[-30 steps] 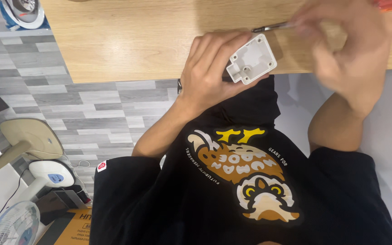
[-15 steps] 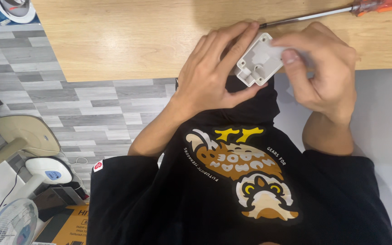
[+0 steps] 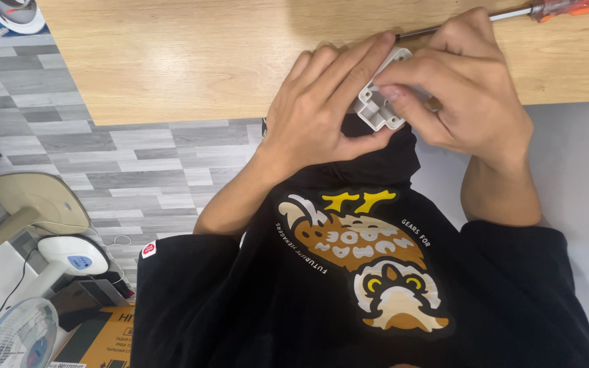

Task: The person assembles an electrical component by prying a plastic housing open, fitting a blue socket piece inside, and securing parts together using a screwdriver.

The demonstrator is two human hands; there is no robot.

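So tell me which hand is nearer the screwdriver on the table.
Right. The right hand lies just below the screwdriver, its knuckles almost at the shaft, fingers on the white plastic part. The left hand holds that part from the other side, farther from the handle.

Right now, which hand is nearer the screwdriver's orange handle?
The right hand; the screwdriver lies just beyond it, while the left hand sits farther off.

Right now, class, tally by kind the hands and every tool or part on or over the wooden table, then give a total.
Hands: 2, the left hand and the right hand, both gripping the part
Small white plastic part: 1
Screwdriver with an orange handle, lying on the wooden table: 1
Total: 4
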